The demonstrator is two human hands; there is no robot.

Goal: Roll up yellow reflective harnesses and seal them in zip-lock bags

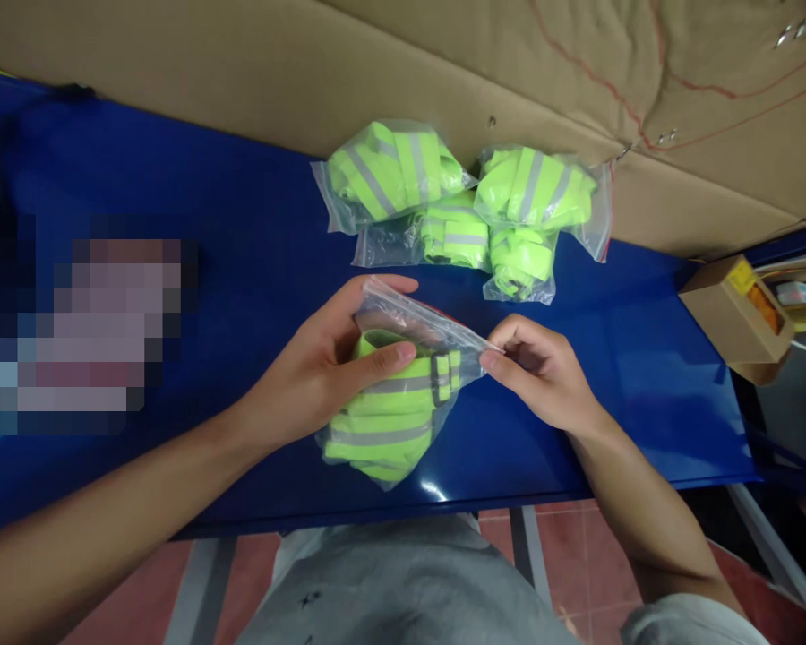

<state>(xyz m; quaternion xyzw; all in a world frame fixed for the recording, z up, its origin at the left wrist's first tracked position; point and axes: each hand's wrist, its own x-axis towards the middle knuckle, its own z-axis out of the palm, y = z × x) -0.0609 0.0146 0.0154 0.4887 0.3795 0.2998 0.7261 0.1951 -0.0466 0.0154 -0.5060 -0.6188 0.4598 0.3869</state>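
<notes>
A clear zip bag (pixel 409 324) hangs tilted over the front part of the blue table, with a folded neon-yellow reflective strap (pixel 382 430) inside. Grey stripes and a dark buckle show on the strap through the plastic. My left hand (pixel 339 358) grips the bag's left side, its thumb lying across the front and its fingers behind. At the right end of the zip edge, my right hand (pixel 537 363) pinches the corner between thumb and fingers. The zip line runs slanting between both hands.
Several bagged neon-yellow straps (pixel 403 170) lie heaped at the back of the blue table (pixel 242 224), against a cardboard panel (pixel 376 63). A small cardboard box (pixel 732 309) stands at the right edge. A blurred-out item (pixel 100 322) is at the left.
</notes>
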